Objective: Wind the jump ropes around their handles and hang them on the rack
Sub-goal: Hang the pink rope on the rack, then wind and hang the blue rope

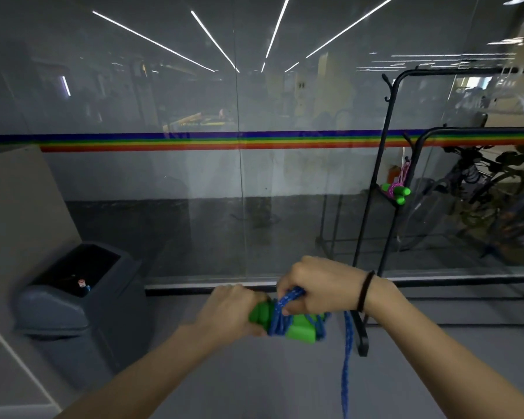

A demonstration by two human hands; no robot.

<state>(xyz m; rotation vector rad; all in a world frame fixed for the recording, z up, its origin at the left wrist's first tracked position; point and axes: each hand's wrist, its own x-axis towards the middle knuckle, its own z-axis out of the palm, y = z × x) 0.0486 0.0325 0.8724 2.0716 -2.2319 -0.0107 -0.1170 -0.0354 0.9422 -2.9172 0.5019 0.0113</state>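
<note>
I hold a jump rope with two green handles (298, 330) laid side by side, low in the middle of the view. My left hand (229, 309) grips the handles' left end. Several turns of blue rope (280, 316) wrap the handles, and my right hand (315, 285) pinches a loop of that rope just above them. The loose end of the blue rope (347, 358) hangs down past the bottom edge. A black rack (384, 164) stands at right. A wound pink rope with green handles (395, 190) hangs from one of its hooks.
A glass wall (239, 176) with a rainbow stripe runs across in front of me. A grey bin (73, 297) stands at the left beside a beige panel. Bicycles (481, 189) are parked behind the glass at right. The rack's black foot (362, 337) lies on the floor near my right wrist.
</note>
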